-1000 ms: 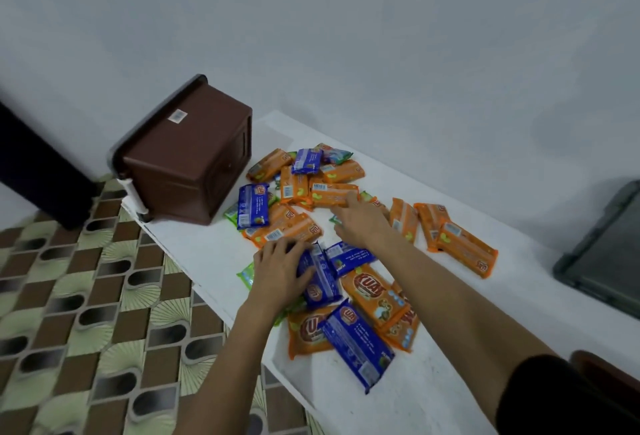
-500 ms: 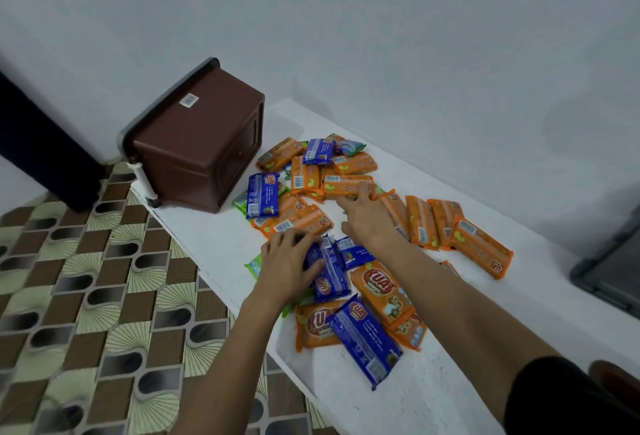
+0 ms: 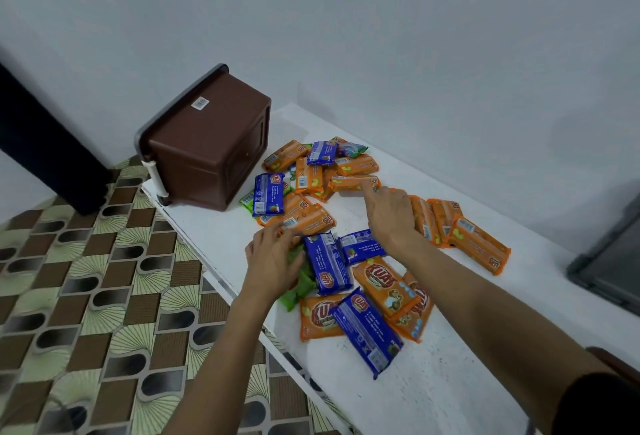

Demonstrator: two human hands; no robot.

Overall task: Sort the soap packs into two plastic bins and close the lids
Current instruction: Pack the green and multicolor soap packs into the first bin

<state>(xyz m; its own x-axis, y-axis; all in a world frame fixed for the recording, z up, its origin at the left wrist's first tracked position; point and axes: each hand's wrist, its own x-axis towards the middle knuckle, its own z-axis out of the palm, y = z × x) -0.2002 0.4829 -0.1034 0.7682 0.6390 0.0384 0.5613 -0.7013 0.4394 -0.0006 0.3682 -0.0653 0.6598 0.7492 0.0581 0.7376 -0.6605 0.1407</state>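
Note:
Several soap packs, orange, blue and green, lie scattered on the white table (image 3: 453, 389). My left hand (image 3: 273, 263) rests with relaxed fingers on green packs (image 3: 294, 291), beside a blue pack (image 3: 327, 263); its fingertips reach an orange pack (image 3: 308, 220). My right hand (image 3: 393, 218) lies over the middle of the pile, its index finger stretched out and touching an orange pack (image 3: 348, 183). A brown plastic bin (image 3: 211, 154) lies tipped on its side at the table's left end, its opening turned away. A grey bin (image 3: 609, 261) is cut off at the right edge.
The table's near edge runs diagonally beside a patterned brown and green tiled floor (image 3: 86, 296). A dark object (image 3: 45, 154) leans against the wall at left. A white wall stands behind the table. A brown rim (image 3: 614, 362) shows at the lower right.
My left hand slid left off the blue pack onto the green packs. My right hand reached farther, its index finger now on a far orange pack. The view shifted slightly.

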